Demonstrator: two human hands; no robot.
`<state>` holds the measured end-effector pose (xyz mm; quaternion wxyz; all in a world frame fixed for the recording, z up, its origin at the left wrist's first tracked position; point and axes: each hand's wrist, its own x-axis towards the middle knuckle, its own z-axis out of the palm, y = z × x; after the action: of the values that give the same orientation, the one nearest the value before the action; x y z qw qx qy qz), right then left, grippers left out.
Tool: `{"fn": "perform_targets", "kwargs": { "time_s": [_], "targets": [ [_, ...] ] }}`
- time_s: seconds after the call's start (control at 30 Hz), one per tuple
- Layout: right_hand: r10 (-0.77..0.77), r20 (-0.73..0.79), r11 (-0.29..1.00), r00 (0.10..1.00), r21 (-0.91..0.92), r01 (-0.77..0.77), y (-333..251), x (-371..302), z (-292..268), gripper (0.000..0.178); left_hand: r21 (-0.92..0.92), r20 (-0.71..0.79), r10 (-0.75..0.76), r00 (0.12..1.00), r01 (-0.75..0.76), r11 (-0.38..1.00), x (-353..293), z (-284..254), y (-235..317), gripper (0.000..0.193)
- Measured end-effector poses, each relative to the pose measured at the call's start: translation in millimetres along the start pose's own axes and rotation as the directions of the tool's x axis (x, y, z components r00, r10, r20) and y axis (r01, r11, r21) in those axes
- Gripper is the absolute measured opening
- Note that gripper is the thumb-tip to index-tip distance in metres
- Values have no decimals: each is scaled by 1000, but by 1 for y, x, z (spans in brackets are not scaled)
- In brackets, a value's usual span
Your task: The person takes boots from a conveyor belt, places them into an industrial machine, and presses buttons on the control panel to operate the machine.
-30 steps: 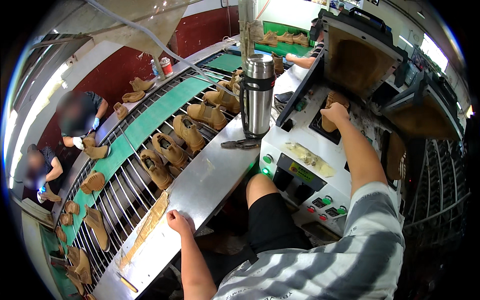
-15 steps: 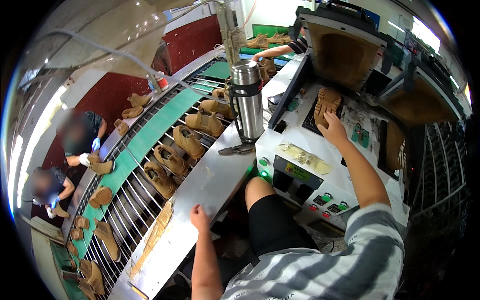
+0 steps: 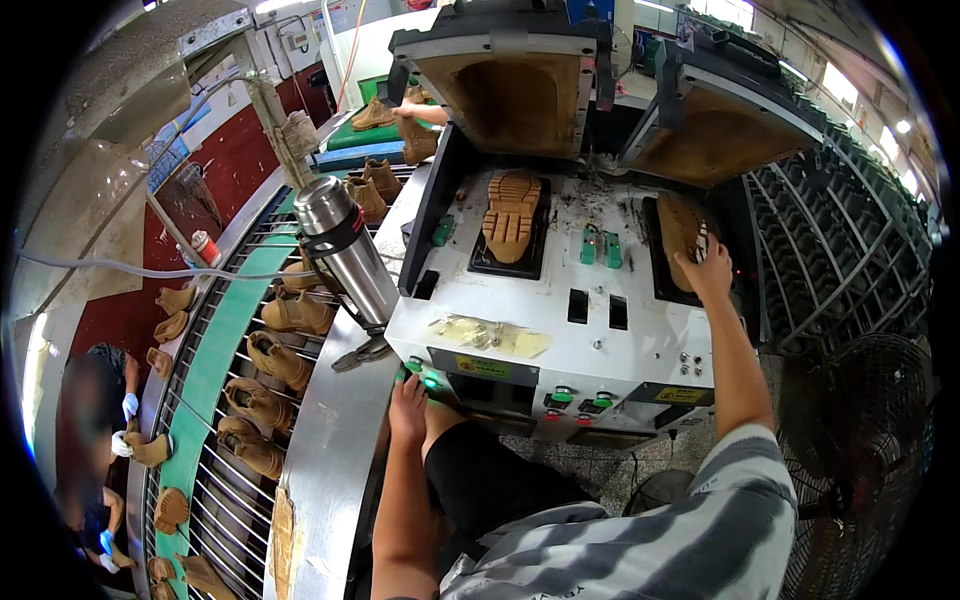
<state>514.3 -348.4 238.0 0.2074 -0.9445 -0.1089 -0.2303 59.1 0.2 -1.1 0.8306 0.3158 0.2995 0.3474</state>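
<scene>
My right hand [image 3: 708, 270] reaches to a tan shoe sole [image 3: 680, 228] in the right-hand dark recess of a white press machine [image 3: 620, 350]. Its thumb lies on the sole and its fingers curl at the outer edge. A second tan sole [image 3: 510, 215] lies tread up in the left-hand recess [image 3: 536, 255]. Nothing is held in my left hand [image 3: 408, 408], whose fingers stretch up to a green button [image 3: 413, 364] at the machine's front left corner. Whether they press it I cannot tell. Beside it glows a green light [image 3: 430, 382].
Two raised lids [image 3: 515, 100] [image 3: 690, 140] stand over the recesses. A steel thermos [image 3: 345, 255] and dark pliers [image 3: 362, 354] occupy the metal ledge [image 3: 340, 420]. Beyond runs a roller conveyor with tan boots [image 3: 280, 360]; co-workers [image 3: 105, 420] handle boots there. A fan [image 3: 850, 450] stands at right.
My right hand has left the left sole and moved right onto the other one. My left hand has come from above the ledge to the green button. The view has swung right.
</scene>
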Motion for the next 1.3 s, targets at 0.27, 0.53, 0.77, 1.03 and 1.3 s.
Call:
{"fn": "perform_targets", "kwargs": {
  "time_s": [0.27,0.53,0.77,1.03,1.3],
  "targets": [
    [142,383,989,913,-21,-145,9,85,15,88,380,-550,450,704,-270,885,-111,-127,61,16],
    [113,-224,967,968,248,-56,-7,-32,-15,92,418,-551,572,608,-392,820,-202,-182,41,15],
    [371,-374,652,850,757,49,19,-103,19,84,284,-272,282,920,-204,937,-193,-118,27,28],
    [-379,166,-55,910,978,-202,-127,-265,6,71,63,534,138,834,-201,977,-186,0,31,86],
    [-996,10,35,-86,957,-289,-279,-414,-103,82,-539,-82,464,882,-431,724,-305,-53,118,99]
  ]
}}
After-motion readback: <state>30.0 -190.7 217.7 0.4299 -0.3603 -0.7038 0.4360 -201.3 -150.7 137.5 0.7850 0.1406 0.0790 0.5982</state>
